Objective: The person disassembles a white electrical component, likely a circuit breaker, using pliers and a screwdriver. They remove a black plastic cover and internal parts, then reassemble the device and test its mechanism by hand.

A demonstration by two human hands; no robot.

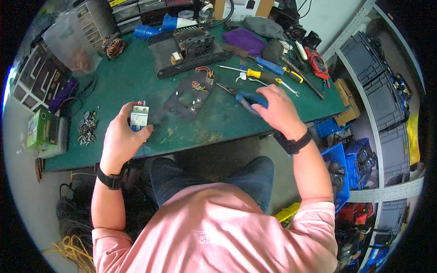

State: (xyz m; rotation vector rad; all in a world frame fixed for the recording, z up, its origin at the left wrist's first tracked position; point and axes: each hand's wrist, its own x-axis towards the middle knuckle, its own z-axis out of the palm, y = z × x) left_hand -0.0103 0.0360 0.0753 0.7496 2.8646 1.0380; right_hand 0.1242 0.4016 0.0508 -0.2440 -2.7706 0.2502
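Observation:
My left hand (117, 139) is closed around a small white circuit breaker (139, 116), with its two screw terminals facing up, above the green workbench. Over on the right, my right hand (281, 111) has its fingers closed about the blue handles of needle-nose pliers (244, 101). The jaws of the pliers point to the far left. Between the hands lies a flat dark panel (185, 94) with a cutout, a few fittings and some coloured wires. Beyond the pliers is a screwdriver (253, 73) with a yellow end on its handle.
A black housing with a fan (196, 49) stands at the back of the green workbench (205, 129). Loose screws (87, 128) lie in a pile on the left. Wrenches (289, 88) and red leads (317, 63) are at the right. Shelving (374, 113) and blue bins (337, 170) stand beyond the bench.

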